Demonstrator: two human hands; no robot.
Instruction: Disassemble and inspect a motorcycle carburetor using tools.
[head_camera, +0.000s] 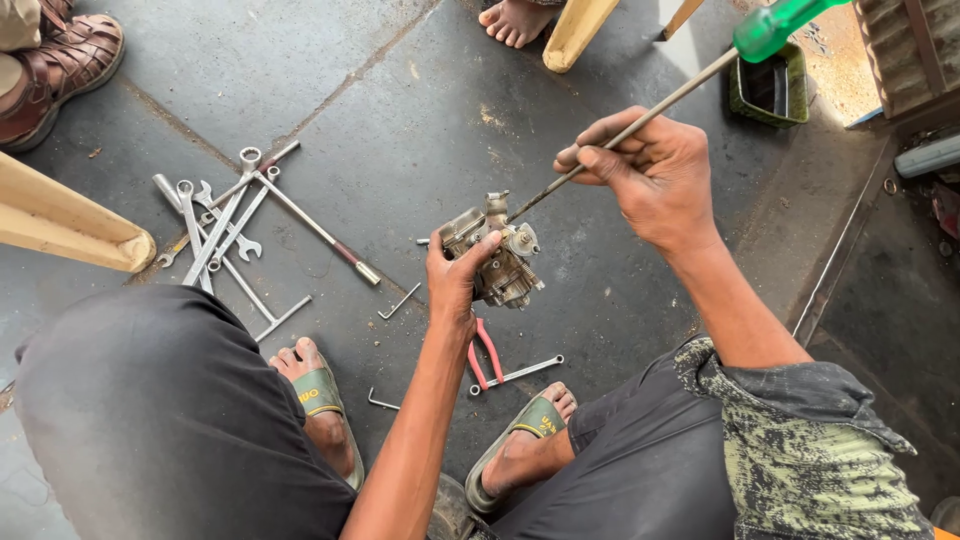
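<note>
A: What is the left hand (455, 280) gripping?

B: It is clasping a small metal carburetor (497, 255) at frame centre, above the floor (420, 120).

A: And the right hand (650, 170)?

B: It is pinching the shaft of a green-handled screwdriver (700, 78), whose tip is meeting the carburetor from two o'clock, probably at a screw.

A: Anything nearby?

B: Wrenches (215, 225) are lying at nine o'clock, red-handled pliers (485, 355) at six o'clock.

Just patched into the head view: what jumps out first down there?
Dead centre, the left hand grips a grimy metal carburetor above the dark floor, and the right hand pokes a long green-handled screwdriver into its top. To the left lies a heap of wrenches; red-handled pliers sit between the sandalled feet.
</note>
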